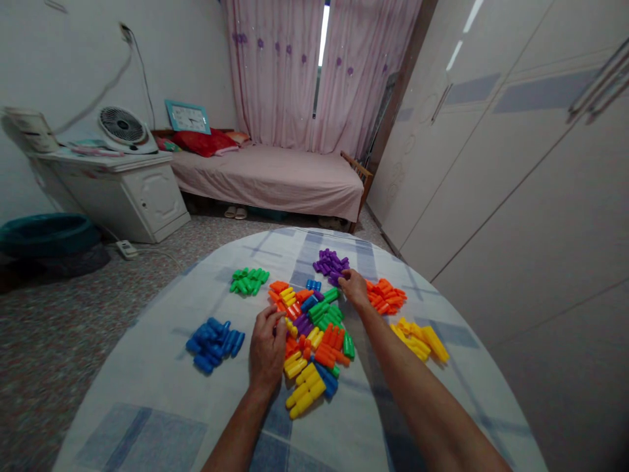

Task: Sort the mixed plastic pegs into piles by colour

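Purple pegs (331,263) lie heaped near the far edge of the surface (147,393), and the right hand (354,288) reaches out to them, fingers curled at the near side of the heap; whether it pinches a peg there I cannot tell. The left hand (268,347) rests palm down on the left side of the mixed pile (314,341) at the middle of the surface, fingers bent over a few pieces, with nothing clearly gripped. Sorted heaps ring that pile: green pegs (249,280) toward the far left, blue pegs (215,342) toward the left edge, orange pegs (388,296) just beside the right hand, yellow pegs (421,341) toward the right edge.

The work looks like sorting by colour. To do it well, I judge each piece should be lifted clear rather than dragged, since the pegs are round and would roll. The orange heap lies close to the purple one, so the purple ones are best set on the far side of their heap. The left hand can steady the mixed pile so that nothing scatters.
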Demonstrator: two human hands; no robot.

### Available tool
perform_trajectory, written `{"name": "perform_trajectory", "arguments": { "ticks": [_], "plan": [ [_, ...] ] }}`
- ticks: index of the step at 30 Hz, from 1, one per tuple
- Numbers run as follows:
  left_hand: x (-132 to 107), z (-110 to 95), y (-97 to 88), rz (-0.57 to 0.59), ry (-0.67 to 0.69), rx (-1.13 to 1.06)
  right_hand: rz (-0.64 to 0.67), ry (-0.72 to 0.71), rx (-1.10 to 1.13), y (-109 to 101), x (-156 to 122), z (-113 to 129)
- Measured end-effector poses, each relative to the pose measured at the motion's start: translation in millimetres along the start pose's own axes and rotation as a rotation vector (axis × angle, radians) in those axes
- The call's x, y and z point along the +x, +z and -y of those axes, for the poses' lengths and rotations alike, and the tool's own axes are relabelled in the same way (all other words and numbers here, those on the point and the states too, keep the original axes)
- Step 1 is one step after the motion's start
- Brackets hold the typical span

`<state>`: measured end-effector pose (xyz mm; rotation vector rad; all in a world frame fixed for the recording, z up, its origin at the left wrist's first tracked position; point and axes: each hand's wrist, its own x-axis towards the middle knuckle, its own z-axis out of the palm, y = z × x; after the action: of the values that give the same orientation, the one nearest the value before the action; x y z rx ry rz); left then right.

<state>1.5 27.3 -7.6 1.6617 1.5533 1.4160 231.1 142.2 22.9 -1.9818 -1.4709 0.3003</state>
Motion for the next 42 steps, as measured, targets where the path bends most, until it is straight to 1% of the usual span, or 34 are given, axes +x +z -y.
{"name": "perform_trajectory", "arguments": {
  "ticks": [3, 5, 7, 11, 13, 15, 17, 22, 25, 28, 32, 34, 36, 39, 42],
  "plan": [
    [0.2, -0.2, 0.7, -0.011, 0.001, 0.002, -0.017, -0.025, -0.004, 0.8, -1.7, -0.7],
    [0.3, -0.8, 0.9, -0.019, 0.007, 0.003, -0.032, -0.055, -0.006, -1.3, -10.0, 1.2],
    [0.2, -1.9, 0.7, -0.024, 0.01, 0.006, -0.02, -0.125, 0.006, -4.1, -22.3, 4.7],
    [0.1, -4.3, -0.7, -0.021, 0.016, 0.01, 0.137, -0.375, -0.022, -6.0, -47.3, 10.0],
    [0.2, -4.8, -1.2, -0.016, 0.017, 0.01, 0.212, -0.417, -0.097, -4.9, -55.1, 9.2],
    [0.3, -4.9, -1.3, -0.012, 0.016, 0.009, 0.252, -0.402, -0.153, -3.7, -58.9, 6.8],
    [0.3, -4.7, -1.1, -0.009, 0.012, 0.006, 0.258, -0.386, -0.17, -3.5, -59.9, 4.0],
    [0.1, -4.9, -0.7, -0.007, 0.003, -0.003, 0.205, -0.34, -0.182, -7.3, -61.8, -0.6],
    [0.1, -4.9, -0.7, -0.012, 0.003, -0.004, 0.171, -0.322, -0.127, -11.5, -69.1, -4.2],
    [0.2, -4.3, -1.0, -0.016, 0.01, -0.004, 0.116, -0.311, 0.02, -16.6, -85.4, -10.3],
    [0.0, -3.3, -1.7, -0.025, 0.033, -0.006, -0.046, -0.198, 0.212, -19.6, -121.6, -19.6],
    [-0.1, -3.2, -2.1, -0.036, 0.047, -0.01, -0.117, -0.149, 0.262, -17.5, -140.4, -22.4],
    [-0.1, -3.4, -2.6, -0.047, 0.061, -0.015, -0.174, -0.131, 0.283, -13.8, -154.2, -22.9],
    [-1.1, -4.4, -3.6, -0.051, 0.088, -0.014, -0.217, -0.135, 0.3, -9.2, -162.1, -20.5],
    [-4.8, -7.5, -5.1, -0.047, 0.151, 0.009, -0.215, -0.112, 0.336, -8.6, -159.8, -18.4]
  ]
}}
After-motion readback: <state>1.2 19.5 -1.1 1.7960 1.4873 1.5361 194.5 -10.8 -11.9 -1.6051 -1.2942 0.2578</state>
